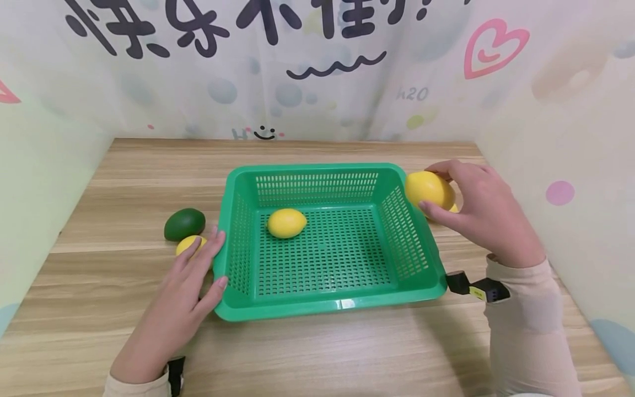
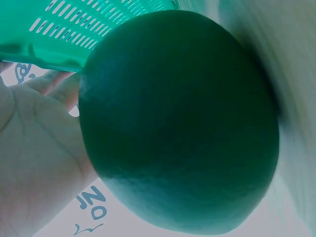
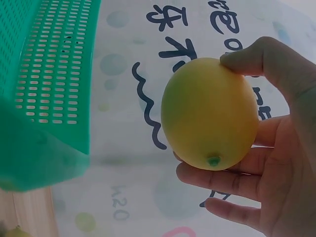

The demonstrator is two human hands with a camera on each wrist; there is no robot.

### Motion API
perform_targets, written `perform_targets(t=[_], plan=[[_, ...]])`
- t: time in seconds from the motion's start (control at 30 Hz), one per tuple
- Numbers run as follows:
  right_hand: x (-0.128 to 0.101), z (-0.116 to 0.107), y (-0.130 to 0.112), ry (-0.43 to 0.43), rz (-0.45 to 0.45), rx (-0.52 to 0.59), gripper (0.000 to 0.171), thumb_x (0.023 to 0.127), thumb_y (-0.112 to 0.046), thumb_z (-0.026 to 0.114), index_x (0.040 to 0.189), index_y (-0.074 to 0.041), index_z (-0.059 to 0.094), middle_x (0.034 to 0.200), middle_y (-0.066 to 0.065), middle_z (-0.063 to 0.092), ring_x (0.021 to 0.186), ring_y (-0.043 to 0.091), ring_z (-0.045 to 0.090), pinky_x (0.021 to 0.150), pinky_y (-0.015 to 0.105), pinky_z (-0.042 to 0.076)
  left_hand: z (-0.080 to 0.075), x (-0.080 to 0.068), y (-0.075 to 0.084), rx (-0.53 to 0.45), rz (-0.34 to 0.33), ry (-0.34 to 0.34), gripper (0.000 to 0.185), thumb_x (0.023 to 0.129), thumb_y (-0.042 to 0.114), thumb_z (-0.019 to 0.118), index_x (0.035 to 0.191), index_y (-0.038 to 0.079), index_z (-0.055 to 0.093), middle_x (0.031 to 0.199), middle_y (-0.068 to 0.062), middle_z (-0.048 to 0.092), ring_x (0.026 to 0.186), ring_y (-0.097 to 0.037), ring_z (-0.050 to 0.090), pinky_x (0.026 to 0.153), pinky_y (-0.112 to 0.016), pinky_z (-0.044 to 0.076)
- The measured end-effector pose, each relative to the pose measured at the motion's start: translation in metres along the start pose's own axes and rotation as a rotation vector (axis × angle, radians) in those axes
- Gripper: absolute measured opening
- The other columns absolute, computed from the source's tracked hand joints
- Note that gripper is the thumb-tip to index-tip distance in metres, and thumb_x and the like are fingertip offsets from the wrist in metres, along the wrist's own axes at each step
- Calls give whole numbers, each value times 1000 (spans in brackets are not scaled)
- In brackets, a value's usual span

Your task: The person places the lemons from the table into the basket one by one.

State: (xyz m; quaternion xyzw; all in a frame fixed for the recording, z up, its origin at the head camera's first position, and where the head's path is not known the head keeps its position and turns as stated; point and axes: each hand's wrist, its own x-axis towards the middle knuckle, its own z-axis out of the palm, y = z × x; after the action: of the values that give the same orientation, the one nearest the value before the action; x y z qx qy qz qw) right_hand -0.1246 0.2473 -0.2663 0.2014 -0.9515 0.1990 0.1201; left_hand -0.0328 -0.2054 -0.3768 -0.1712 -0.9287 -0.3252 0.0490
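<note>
A green plastic basket (image 1: 327,309) stands on the table, with one lemon (image 1: 286,223) lying inside it. My right hand (image 1: 483,207) grips another lemon (image 1: 429,190) between thumb and fingers, beside the basket's right rim. The right wrist view shows this lemon (image 3: 210,116) with its green-tipped end towards the camera. My left hand (image 1: 181,303) rests at the basket's left rim, fingers extended and thumb touching the edge. Partly hidden by those fingers is a yellow fruit (image 1: 188,243). A dark green, smooth, rounded fruit (image 2: 180,123) fills much of the left wrist view.
Left of the basket lies a dark green avocado (image 1: 184,224). Part of another yellow fruit (image 1: 453,208) shows behind the held lemon. A printed cloth wall (image 1: 297,110) closes off the back, and a side wall (image 1: 555,138) bounds the table at right.
</note>
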Motion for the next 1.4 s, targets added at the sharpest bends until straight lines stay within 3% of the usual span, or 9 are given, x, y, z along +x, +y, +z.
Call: perform_targets(t=[1.0,1.4], plan=[[8,5,-4,-10,-23,-47,44,87,-28,80,124,-7,67,108,7,72,96,32,56,87,50,40,-2,0,2,13,-27,-22,67,106,26,56,165,22,25,165,-9,35,147,-54,25,104,-80,29],[9,9,-5,-37,-41,-10,42,87,-25,80,122,-6,67,108,7,71,96,27,57,96,54,39,-2,-1,1,20,-25,-25,68,107,26,56,166,21,23,166,-8,34,147,-54,25,103,-80,30]])
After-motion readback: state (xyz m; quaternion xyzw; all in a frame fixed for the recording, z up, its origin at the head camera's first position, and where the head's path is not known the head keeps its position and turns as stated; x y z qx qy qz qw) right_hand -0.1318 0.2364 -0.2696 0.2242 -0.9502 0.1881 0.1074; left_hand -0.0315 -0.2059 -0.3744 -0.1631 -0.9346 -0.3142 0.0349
